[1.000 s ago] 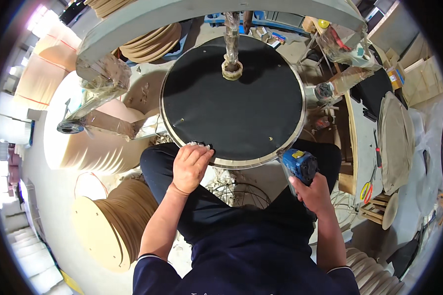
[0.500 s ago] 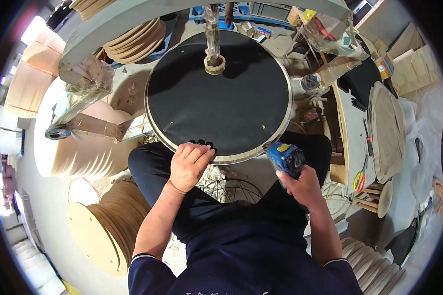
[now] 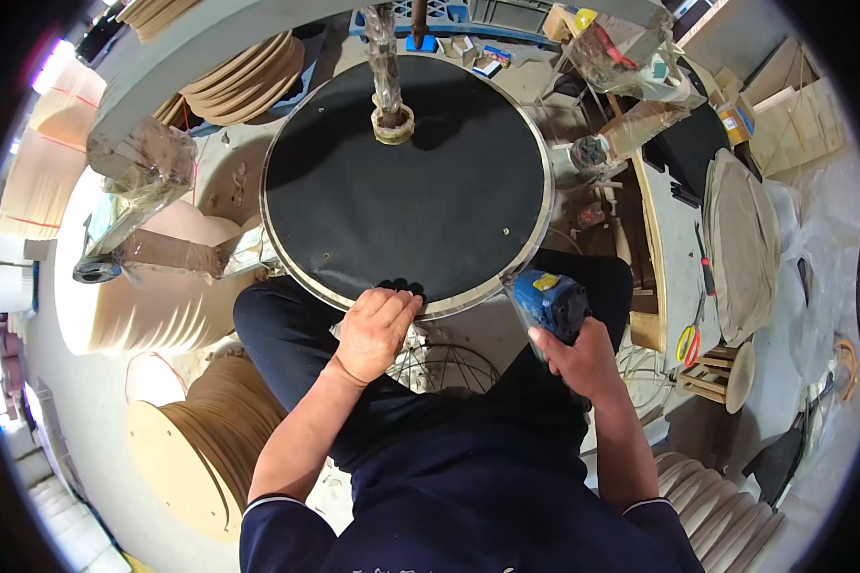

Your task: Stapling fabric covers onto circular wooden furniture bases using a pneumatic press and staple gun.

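A large round panel (image 3: 406,191) with a black face and a pale rim lies over my knees. My left hand (image 3: 377,329) is at its near edge, fingers pressed together and curled over the rim. Small rounded black shapes (image 3: 403,286) show at those fingertips; I cannot tell whether they are folds of the black cover. In my right hand (image 3: 588,358) is a blue and black staple gun (image 3: 551,304). Its nose is at the near right rim of the panel, touching or nearly so. Small pale spots (image 3: 505,231) mark the black face.
A wrapped metal post (image 3: 387,81) stands over the panel's far part, and wrapped arms (image 3: 167,253) flank it. Stacked round boards (image 3: 248,81) and a ribbed roll (image 3: 210,444) are at left. On the right bench lie yellow-and-red scissors (image 3: 689,344) and a grey fabric pile (image 3: 741,248).
The panel has turned slightly counterclockwise under my left hand. The whole view has shifted a little. My right hand keeps the staple gun near the rim.
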A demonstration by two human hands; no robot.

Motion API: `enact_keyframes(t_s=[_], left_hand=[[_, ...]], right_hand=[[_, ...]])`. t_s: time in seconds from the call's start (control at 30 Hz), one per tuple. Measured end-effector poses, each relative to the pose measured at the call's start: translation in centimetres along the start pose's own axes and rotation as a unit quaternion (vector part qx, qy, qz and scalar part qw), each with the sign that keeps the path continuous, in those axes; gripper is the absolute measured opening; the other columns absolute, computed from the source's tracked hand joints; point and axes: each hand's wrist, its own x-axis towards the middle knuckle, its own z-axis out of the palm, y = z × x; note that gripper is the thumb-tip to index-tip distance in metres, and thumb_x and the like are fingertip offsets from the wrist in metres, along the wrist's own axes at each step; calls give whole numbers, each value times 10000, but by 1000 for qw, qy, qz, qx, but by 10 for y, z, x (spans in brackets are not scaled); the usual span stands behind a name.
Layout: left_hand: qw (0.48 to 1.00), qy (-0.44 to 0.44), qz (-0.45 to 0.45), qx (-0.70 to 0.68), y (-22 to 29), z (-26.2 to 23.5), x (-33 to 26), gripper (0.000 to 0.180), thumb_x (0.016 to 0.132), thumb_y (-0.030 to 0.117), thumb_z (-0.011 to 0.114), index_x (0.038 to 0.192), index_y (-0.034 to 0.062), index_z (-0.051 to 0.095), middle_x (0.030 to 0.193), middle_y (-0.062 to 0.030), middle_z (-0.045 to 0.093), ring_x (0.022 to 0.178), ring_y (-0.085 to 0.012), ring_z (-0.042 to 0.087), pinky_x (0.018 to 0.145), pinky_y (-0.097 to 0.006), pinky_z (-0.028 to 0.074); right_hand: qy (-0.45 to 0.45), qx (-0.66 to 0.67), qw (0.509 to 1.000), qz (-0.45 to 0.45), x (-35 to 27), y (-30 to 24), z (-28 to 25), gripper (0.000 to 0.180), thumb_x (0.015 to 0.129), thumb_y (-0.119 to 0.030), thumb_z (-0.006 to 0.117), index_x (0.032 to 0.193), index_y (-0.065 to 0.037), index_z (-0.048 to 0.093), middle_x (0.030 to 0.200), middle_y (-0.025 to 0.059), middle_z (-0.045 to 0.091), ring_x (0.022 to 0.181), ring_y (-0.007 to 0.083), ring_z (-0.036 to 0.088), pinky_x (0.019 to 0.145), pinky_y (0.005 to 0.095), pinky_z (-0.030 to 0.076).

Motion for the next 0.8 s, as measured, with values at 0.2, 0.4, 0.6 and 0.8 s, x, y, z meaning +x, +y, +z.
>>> enact_keyframes(t_s=[0.2,0.4,0.6,0.8], left_hand=[[998,-28,-14,53,14,3,-5,378,883,94,736,1250,4,725,1188,-52,674,1079,-224,645,944,-378,558],[998,-42,-12,54,15,1,-9,475,831,115,699,1295,22,729,1239,-53,677,1123,-227,649,986,-391,551],[999,-12,-16,47,18,7,-11,440,805,77,735,1241,24,761,1209,-53,698,1107,-226,656,979,-398,556],[999,0,-26,42,19,10,-12,443,793,83,744,1233,35,768,1203,-54,702,1103,-228,658,981,-403,557]], right_hand=[[-2,35,999,14,12,4,-15,229,998,-235,762,1049,-16,717,688,-5,633,523,67,562,513,249,457],[12,76,997,18,26,-5,-30,271,1004,-284,753,1017,-21,688,675,15,628,529,86,580,503,269,466],[-10,33,999,26,41,-6,-39,307,1000,-302,753,986,-6,675,681,33,645,524,103,600,508,280,482],[-20,-9,999,29,51,-15,-33,329,992,-314,757,895,-15,659,667,27,631,518,110,602,503,288,481]])
